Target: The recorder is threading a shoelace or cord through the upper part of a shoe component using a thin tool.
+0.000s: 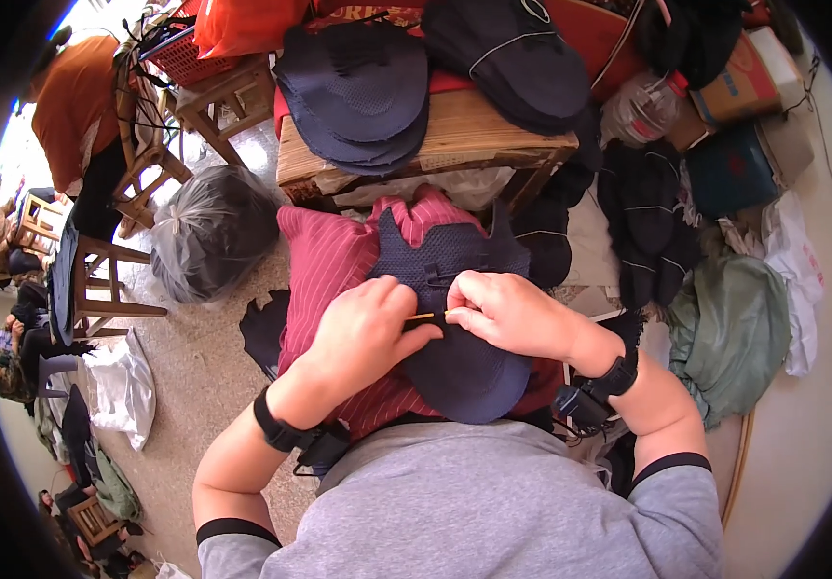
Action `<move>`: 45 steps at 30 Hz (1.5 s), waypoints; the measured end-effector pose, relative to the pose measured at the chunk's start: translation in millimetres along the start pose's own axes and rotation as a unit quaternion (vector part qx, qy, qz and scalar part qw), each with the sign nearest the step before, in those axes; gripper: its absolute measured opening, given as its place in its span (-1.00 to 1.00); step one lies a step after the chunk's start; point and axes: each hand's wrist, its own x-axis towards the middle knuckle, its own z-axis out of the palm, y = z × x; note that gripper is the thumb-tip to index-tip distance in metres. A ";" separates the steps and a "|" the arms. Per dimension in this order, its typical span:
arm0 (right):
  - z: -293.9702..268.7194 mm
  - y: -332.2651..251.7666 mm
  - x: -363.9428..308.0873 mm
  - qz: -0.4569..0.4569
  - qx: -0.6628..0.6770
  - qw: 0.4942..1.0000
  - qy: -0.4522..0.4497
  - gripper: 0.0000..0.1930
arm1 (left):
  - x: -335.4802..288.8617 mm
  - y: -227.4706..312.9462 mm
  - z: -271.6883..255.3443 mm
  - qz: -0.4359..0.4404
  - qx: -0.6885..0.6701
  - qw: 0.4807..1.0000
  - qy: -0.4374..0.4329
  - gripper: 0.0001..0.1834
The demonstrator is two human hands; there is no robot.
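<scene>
Across my lap lies a dark navy knit shoe upper, its rounded end toward me and its two pointed ends away. A black lace crosses its far part. Above its middle, my left hand and my right hand are closed in pinches, fingertips almost meeting. Between them runs a short, thin orange-and-black piece, one end at each hand. What it is exactly is too small to tell. The fingers hide part of the upper. Beneath it is a red striped cloth.
Stacked navy uppers lie on a wooden bench ahead, with more uppers beside them. Bundled black pieces and a green sack are at the right. Leftward are a filled plastic bag, stools and a person in orange.
</scene>
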 end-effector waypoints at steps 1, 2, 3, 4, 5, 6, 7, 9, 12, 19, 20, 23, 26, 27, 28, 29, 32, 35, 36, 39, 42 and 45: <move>2.2 1.4 0.4 -0.002 -0.001 1.000 0.000 -0.79 | 3.1 -2.8 7.7 0.038 0.054 0.998 -0.006 -0.72; 5.9 2.5 -0.3 -0.007 -0.010 1.000 0.015 -0.78 | 2.6 -6.8 11.1 0.038 0.056 0.998 -0.005 -0.72; 7.5 2.4 0.3 -0.012 -0.020 0.999 0.030 -0.77 | 1.6 -10.7 13.3 0.076 0.028 0.997 -0.019 -0.71; 6.8 -0.6 0.9 -0.011 -0.019 0.999 0.030 -0.77 | 1.1 -13.1 14.4 0.116 -0.003 0.993 -0.035 -0.68; 4.6 -6.7 1.9 0.037 0.011 0.999 0.009 -0.73 | -2.8 -14.9 12.3 0.116 -0.003 0.993 -0.036 -0.68; 4.0 -9.8 2.7 0.084 0.042 0.995 -0.013 -0.70 | -9.7 -15.9 6.5 0.117 -0.007 0.992 -0.048 -0.67; 5.0 -7.3 0.6 0.085 0.042 0.995 -0.012 -0.70 | -15.4 -16.3 0.4 0.119 -0.011 0.991 -0.058 -0.66; 8.9 -0.7 -5.4 0.046 0.006 0.998 0.042 -0.67 | -31.3 -19.8 -18.0 0.123 -0.011 0.989 -0.085 -0.66; 9.1 -6.4 -7.4 0.028 -0.033 0.998 0.049 -0.67 | -49.8 -13.0 -31.1 0.063 -0.134 0.983 -0.104 -0.67; 21.6 -4.0 -3.9 -0.014 -0.077 0.994 0.081 -0.64 | -19.0 5.7 -24.7 0.052 -0.446 0.888 -0.097 -0.62; 21.2 -3.8 -4.4 -0.035 -0.120 0.988 0.086 -0.63 | -20.4 5.7 -18.9 0.003 -0.502 0.859 -0.096 -0.65; 18.6 -8.3 -8.2 -0.021 -0.178 0.982 0.068 -0.60 | -37.8 -6.0 -8.1 -0.134 -0.642 0.751 -0.074 -0.76; 16.0 -6.1 -14.3 -0.039 -0.177 0.978 0.104 -0.59 | -61.1 -22.7 -23.7 -0.269 -0.584 0.765 0.024 -0.83; 13.0 -7.0 -17.1 -0.038 -0.197 0.974 0.107 -0.55 | -68.3 -32.0 -30.6 -0.302 -0.558 0.766 0.100 -0.83; 11.2 -7.5 -20.0 -0.038 -0.217 0.969 0.110 -0.52 | -75.8 -42.3 -39.6 -0.334 -0.527 0.761 0.176 -0.84; 11.8 -4.6 -23.4 -0.036 -0.217 0.969 0.113 -0.52 | -83.3 -57.1 -50.8 -0.342 -0.530 0.744 0.222 -0.84; 18.8 11.4 -33.7 -0.086 -0.221 0.937 0.257 -0.37 | -104.0 -83.2 -78.6 -0.354 -0.557 0.679 0.322 -0.80; 26.5 19.1 -41.6 -0.044 -0.143 0.947 0.284 -0.30 | -126.1 -95.0 -86.6 -0.361 -0.549 0.654 0.374 -0.77; 27.8 23.0 -44.3 -0.034 -0.134 0.951 0.276 -0.26 | -128.8 -98.6 -86.2 -0.362 -0.549 0.656 0.372 -0.77; 29.8 24.2 -48.1 -0.017 -0.091 0.959 0.267 -0.26 | -123.4 -98.5 -83.4 -0.343 -0.552 0.653 0.388 -0.82; 23.8 23.3 -48.3 -0.031 -0.050 0.960 0.272 -0.44 | -94.0 -75.7 -67.1 -0.339 -0.424 0.776 0.321 -0.81; 20.6 41.2 -50.4 0.018 0.124 0.959 0.255 -0.72 | -57.7 -13.1 -51.7 -0.287 -0.340 0.878 0.176 -0.71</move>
